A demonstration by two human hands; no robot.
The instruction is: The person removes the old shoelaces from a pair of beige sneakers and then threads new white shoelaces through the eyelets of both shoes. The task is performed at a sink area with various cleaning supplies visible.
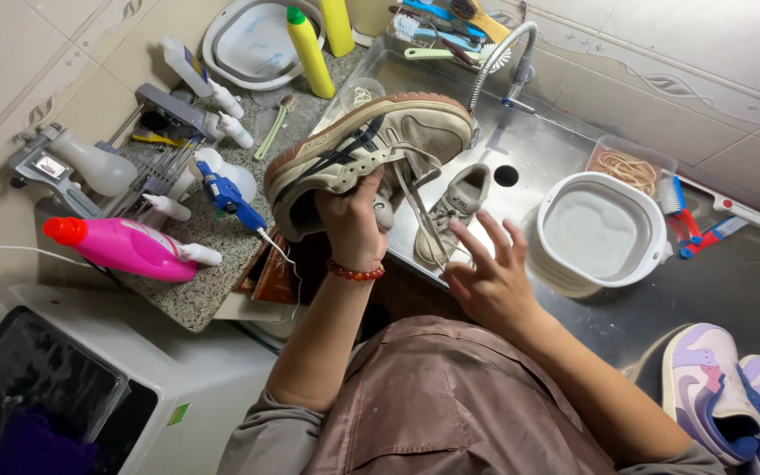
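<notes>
My left hand (351,222) holds up a dirty beige sneaker (367,151) with dark stripes and a brown sole, gripping it from below; its laces (420,207) dangle down. My right hand (488,274) hovers open, fingers spread, just below and right of the laces, holding nothing. A second matching sneaker (456,209) lies in the steel sink (538,149) behind the laces. A red bead bracelet (355,272) circles my left wrist.
A white round basin (600,230) with water sits in the sink at right. A pink bottle (123,246), blue spray gun (226,197), yellow bottles (310,53) and white bottles crowd the stone counter. Purple sneakers (721,389) lie at lower right. A faucet (503,54) stands behind.
</notes>
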